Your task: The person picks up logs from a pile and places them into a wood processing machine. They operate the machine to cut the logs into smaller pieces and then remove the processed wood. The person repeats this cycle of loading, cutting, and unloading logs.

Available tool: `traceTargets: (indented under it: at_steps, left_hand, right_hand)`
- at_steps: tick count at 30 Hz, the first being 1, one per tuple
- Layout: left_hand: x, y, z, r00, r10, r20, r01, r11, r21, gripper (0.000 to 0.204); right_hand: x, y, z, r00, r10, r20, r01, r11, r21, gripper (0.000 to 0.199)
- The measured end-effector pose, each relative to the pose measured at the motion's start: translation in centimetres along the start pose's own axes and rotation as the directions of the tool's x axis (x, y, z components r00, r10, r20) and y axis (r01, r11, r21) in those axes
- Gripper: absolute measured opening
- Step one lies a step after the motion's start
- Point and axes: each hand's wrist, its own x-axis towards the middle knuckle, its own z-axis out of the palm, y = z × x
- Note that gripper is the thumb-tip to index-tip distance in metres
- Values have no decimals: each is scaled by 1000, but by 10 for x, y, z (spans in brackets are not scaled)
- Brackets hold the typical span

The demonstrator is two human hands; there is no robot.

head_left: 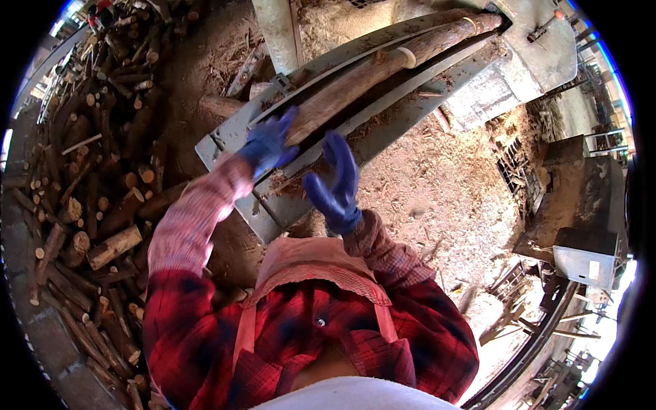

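A long debarked-looking log (355,90) lies in a grey metal trough (393,102) that slants up to the far right. Ahead of it, a second log (444,39) reaches into a dark opening at the trough's far end. My left hand (268,142), in a blue glove, is at the log's near end with its fingers spread. Whether it touches the log I cannot tell. Just right of the trough's near part, my right hand (335,183), also blue-gloved, is raised with thumb and fingers apart and nothing in it.
A big pile of cut logs (113,246) fills the left side. Wood chips (424,184) cover the floor on the right. A pale metal housing (526,55) with a red-knobbed lever (547,26) stands at the far end. A metal box (584,263) is at the right.
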Motion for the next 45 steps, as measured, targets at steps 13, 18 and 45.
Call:
traceTargets:
  at_steps: [13, 18, 45]
  left_hand:
    - [-118, 83, 93, 453, -222, -864, -13, 967, -255, 50]
    - [-363, 143, 228, 397, -918, 16, 438, 175, -882, 54]
    - [-992, 38, 452, -875, -401, -272, 419, -346, -839, 50]
  right_hand:
    - [-65, 1, 7, 409, 0, 912, -218, 971, 98, 10]
    - [-128, -27, 40, 68, -281, 957, -337, 897, 287, 7]
    - [-673, -65, 428, -816, 401, 416, -173, 517, -838, 43]
